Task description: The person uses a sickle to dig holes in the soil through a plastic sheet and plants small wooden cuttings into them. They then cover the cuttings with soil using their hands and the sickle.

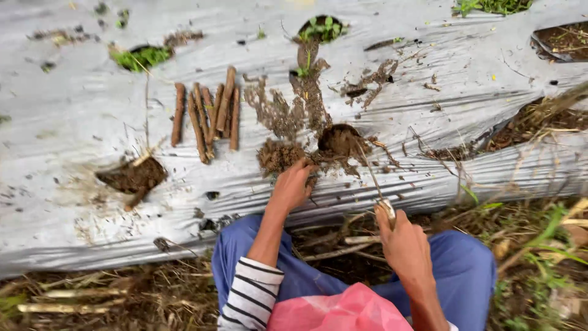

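Observation:
My left hand (293,185) rests with curled fingers on the silver plastic mulch sheet (79,116), touching a heap of loose brown soil (277,154) beside a round planting hole (339,140). My right hand (401,240) grips a thin metal tool (387,209) whose slim shaft slants up toward that hole. A bundle of several short brown stem cuttings (208,113) lies on the sheet to the left of the hole. Whether the left hand holds any soil is hidden.
A soil-filled hole (133,176) with a stub in it lies left. Holes with green weeds (142,57) sit at the far edge. A torn patch (527,125) is at right. Dry stalks and grass (73,297) cover the ground by my blue-trousered knees.

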